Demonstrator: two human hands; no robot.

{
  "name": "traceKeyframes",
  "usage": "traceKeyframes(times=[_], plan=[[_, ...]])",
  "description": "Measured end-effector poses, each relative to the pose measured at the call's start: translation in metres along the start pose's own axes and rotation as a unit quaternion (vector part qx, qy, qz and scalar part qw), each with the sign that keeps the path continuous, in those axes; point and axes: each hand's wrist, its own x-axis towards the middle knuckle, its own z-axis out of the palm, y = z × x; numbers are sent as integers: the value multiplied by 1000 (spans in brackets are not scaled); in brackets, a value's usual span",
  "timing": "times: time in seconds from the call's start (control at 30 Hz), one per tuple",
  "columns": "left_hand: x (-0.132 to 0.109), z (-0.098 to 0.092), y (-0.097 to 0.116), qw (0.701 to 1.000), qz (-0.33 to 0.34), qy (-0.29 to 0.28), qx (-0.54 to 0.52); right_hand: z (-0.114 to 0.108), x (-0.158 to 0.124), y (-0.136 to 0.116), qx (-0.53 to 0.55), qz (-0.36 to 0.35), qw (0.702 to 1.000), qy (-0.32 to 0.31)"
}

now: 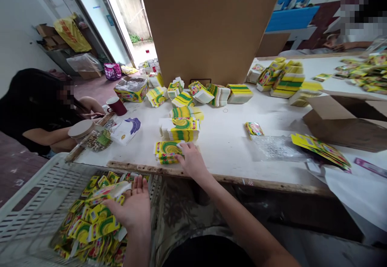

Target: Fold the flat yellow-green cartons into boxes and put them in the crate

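Observation:
My left hand [136,206] is palm up over the white plastic crate [27,212], its fingers spread. A motion-blurred yellow carton [110,191] is just beyond its thumb and fingers, and whether they still touch is unclear. Many similar small yellow-and-green cartons [99,226] lie heaped in the crate. My right hand [192,161] reaches to the near stack of flat yellow cartons [167,152] by the table edge, thumb and fingers bent around its right end, with a white flap at the fingertips. Right behind stands another stack of flat cartons [181,129].
Several more carton stacks [220,94] line the back, before a tall cardboard panel [208,29]. On the left are a maroon mug [117,106], a lidded jar [96,138] and a seated person [33,113]. An open cardboard box [344,122] and bubble wrap [276,148] lie on the right.

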Motion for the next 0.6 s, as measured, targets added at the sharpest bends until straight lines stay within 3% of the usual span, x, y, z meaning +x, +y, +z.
traceKeyframes(times=[0.07, 0.2, 0.33, 0.43, 0.53, 0.6], plan=[[2, -2, 1, 999, -49, 8, -15, 11, 9, 5, -15, 13, 1000, 4], [-8, -1, -14, 997, -71, -26, 6, 19, 14, 9, -16, 9, 1000, 4], [-22, 7, -34, 985, -122, -118, 27, 5, -1, 3, 33, -12, 999, -32], [-34, 13, -38, 978, -104, -184, 3, -11, -29, -6, 86, -42, 991, -94], [-46, 23, -33, 976, -94, -194, -27, -21, -61, -17, 219, -38, 954, -201], [-51, 31, -28, 978, -81, -187, -52, -22, -77, -24, 316, -4, 918, -238]])
